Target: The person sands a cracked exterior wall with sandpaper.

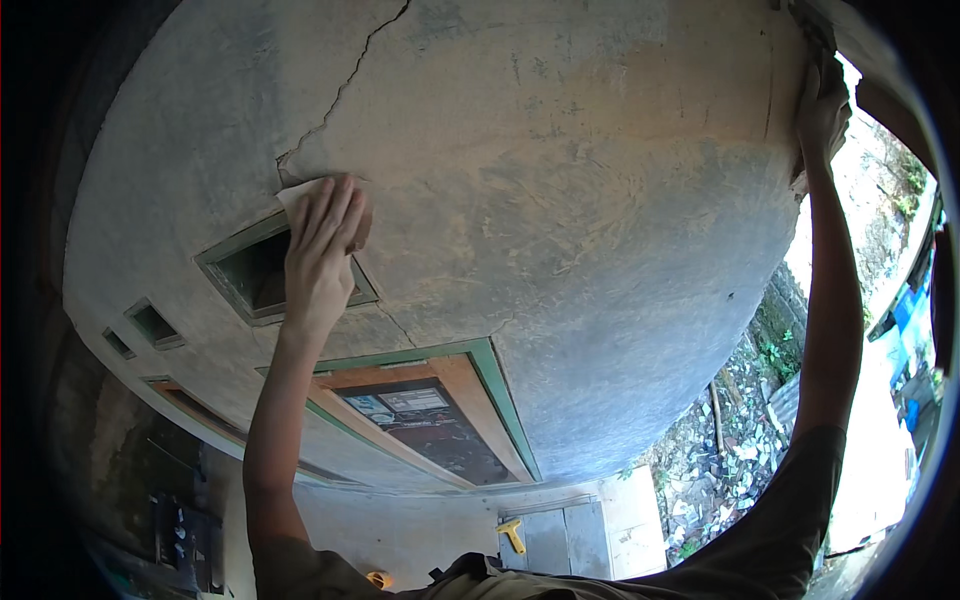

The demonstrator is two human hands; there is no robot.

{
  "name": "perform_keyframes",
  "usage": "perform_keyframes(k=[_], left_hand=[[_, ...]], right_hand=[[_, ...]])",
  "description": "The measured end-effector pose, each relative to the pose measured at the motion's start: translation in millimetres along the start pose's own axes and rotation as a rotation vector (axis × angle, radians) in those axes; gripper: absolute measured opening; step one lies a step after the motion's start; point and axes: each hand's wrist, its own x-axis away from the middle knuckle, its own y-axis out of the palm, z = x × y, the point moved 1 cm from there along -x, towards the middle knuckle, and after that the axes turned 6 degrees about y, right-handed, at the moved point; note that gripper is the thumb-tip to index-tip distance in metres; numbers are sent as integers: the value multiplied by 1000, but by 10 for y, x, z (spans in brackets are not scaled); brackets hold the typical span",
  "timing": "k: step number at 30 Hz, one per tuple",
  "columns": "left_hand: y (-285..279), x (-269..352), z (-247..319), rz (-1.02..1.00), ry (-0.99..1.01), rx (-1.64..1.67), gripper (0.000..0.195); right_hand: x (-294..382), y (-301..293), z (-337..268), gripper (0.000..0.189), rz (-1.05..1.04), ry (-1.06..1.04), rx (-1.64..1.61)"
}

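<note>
My left hand presses a folded sheet of sandpaper flat against the plastered wall, fingers spread over it. The sheet shows a pale side and a reddish-brown side. It lies at the upper edge of a green-framed vent opening, just below where a long jagged crack runs up the wall. Far to the right, my right hand is raised and wraps around the wall's outer edge. Its fingertips are partly hidden. Scuffed, brownish patches cover the plaster between both hands.
Below the vent is a green-framed wooden door with stickers on its dark panel. Smaller vents lie further left. A yellow-handled tool rests on grey boards far below. Litter-strewn ground drops away at right.
</note>
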Motion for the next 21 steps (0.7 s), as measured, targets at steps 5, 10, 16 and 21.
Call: perform_keyframes(k=[5, 10, 16, 21], left_hand=[[-109, -1195, 58, 383, 19, 32, 52], [-43, -1715, 353, 447, 144, 113, 49], [157, -166, 163, 153, -104, 20, 52], [-120, -1758, 200, 432, 62, -19, 45]], right_hand=[[142, 32, -105, 86, -24, 12, -11], [86, 79, -77, 84, -53, -58, -58], [-137, 347, 240, 74, -3, 12, -28], [-158, 379, 218, 71, 27, -37, -7]])
